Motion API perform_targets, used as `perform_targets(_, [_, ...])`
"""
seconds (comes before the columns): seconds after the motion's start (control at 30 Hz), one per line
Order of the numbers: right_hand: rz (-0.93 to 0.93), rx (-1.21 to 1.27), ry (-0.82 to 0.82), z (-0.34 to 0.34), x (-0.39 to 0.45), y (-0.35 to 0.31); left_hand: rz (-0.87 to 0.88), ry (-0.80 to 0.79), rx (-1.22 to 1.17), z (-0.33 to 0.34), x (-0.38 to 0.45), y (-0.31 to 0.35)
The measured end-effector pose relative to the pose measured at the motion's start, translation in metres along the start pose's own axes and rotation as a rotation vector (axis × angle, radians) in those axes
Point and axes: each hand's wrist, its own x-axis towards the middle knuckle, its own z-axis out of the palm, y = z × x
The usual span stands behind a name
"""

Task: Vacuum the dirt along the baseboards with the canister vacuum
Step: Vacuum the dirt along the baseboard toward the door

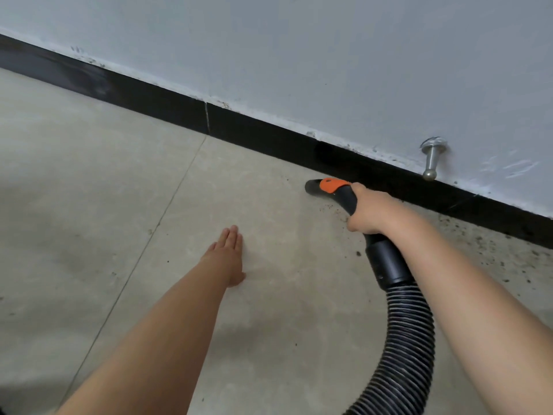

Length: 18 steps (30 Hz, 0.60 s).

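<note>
You have nothing to read here: no text, label, brand, number or sign shows legibly on anything in view. The orange tab (334,185) on the vacuum nozzle (314,187) carries a small dark mark, but it is too small to make out as a letter or a logo. The black cuff (389,262) of the hose shows a faint raised detail that cannot be read either.
</note>
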Motion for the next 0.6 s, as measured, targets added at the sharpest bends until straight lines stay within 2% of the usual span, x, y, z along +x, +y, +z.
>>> perform_targets(0.1, [-0.082,-0.003,0.001,0.01,0.009,-0.02,0.0,0.004,0.01,0.002,0.0,-0.001])
perform_targets(0.2, [-0.057,0.029,0.007,0.007,0.028,-0.034,0.001,0.005,0.007,0.0,0.0,-0.003])
perform_targets(0.33, [0.029,0.027,0.046,-0.004,0.027,-0.016,-0.011,-0.014,0.037,-0.003,0.0,-0.002])
perform_targets(0.47, [-0.074,0.042,0.009,0.013,0.013,-0.01,-0.029,-0.026,0.05,-0.008,0.002,-0.001])
perform_targets(0.6, [-0.029,0.074,0.065,0.009,0.018,0.009,-0.031,-0.026,0.063,-0.014,0.003,-0.001])
